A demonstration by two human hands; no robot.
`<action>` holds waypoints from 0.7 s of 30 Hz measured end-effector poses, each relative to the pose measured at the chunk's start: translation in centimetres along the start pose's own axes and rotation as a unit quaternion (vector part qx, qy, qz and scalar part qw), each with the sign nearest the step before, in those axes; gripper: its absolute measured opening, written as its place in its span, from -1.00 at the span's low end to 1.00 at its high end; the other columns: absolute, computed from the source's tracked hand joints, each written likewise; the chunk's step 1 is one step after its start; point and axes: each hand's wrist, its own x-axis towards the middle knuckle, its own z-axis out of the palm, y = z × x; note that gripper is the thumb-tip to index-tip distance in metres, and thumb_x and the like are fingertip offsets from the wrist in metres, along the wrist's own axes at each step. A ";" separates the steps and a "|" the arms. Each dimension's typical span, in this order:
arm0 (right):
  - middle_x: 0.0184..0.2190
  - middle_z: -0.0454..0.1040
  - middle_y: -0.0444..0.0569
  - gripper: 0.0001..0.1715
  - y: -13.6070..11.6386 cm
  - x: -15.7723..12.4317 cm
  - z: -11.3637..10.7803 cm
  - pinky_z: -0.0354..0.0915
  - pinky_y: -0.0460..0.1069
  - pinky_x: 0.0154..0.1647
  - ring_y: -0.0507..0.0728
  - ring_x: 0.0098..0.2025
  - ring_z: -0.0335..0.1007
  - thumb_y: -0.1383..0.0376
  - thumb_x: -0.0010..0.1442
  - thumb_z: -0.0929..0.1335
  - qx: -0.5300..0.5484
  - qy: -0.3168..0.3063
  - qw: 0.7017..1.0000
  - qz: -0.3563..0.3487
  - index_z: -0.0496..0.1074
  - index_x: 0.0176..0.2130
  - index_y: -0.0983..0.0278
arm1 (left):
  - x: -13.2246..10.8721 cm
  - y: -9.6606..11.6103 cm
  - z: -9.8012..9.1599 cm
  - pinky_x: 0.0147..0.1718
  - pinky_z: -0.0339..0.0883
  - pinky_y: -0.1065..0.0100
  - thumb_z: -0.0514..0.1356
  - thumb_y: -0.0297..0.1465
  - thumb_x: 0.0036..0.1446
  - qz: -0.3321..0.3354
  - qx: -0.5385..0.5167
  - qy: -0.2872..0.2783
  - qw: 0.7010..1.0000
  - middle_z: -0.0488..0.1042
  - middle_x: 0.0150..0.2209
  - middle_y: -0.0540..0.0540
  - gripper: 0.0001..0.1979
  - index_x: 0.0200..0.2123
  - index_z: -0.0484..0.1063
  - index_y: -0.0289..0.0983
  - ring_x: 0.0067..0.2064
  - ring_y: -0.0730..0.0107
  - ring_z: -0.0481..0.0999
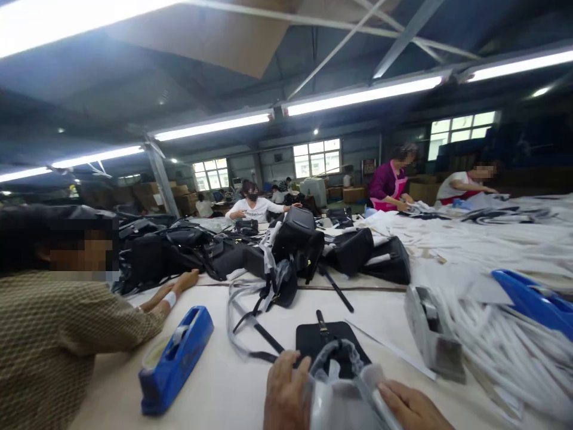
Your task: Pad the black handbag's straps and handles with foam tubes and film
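A bag lies at the bottom centre on the table, its black flap (329, 340) spread away from me with a short buckled strap on it. Pale, translucent plastic (342, 400) and a gathered dark band (338, 352) show at its mouth. My left hand (286, 391) rests along the left side of the bag, fingers bent against its edge. On the opposite side, my right hand (412, 406) holds the pale edge with thumb and fingers closed. The lower part of the bag is cut off by the frame. A black strap (268, 340) runs off beyond my left hand.
A blue tape dispenser (176, 361) stands left, a grey one (434, 334) right. Black bags (299, 233) are heaped ahead. White strips (496, 358) pile up at right. A co-worker in a checked shirt (67, 334) reaches in from the left; other people work farther back.
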 end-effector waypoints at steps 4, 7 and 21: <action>-0.38 0.55 0.00 -0.42 -0.3 -0.7 -0.4 0.31 0.08 -0.20 0.25 -0.27 0.43 -0.06 0.28 0.11 -0.024 0.001 1.000 0.004 0.46 -0.42 0.22 | 0.3 1.0 -1.1 0.13 0.26 0.09 0.13 -0.49 0.11 0.030 -0.054 -0.083 0.995 0.44 0.09 -0.19 -0.51 0.13 0.40 -0.11 0.14 0.12 0.38; -0.32 0.56 0.04 -0.44 -0.1 -0.5 -0.5 0.29 0.12 -0.07 0.27 -0.17 0.44 -0.05 0.25 0.15 -0.024 0.017 0.999 0.022 0.50 -0.36 0.25 | 1.7 1.6 -0.9 0.12 0.22 0.04 0.10 -0.42 0.19 -0.053 -0.056 -0.129 0.989 0.41 0.13 -0.22 -0.62 0.06 0.47 -0.13 0.15 0.08 0.36; 0.13 0.40 0.13 -0.30 1.5 -6.9 -1.7 0.42 0.13 -0.07 0.28 0.08 0.38 -0.11 0.20 0.28 0.199 0.050 0.955 0.214 0.32 0.16 0.25 | -6.9 0.8 -4.5 0.02 0.37 0.08 0.16 -0.21 0.18 -0.307 -0.251 -0.109 0.911 0.47 0.00 -0.39 -0.41 0.18 0.22 -0.45 -0.04 0.13 0.53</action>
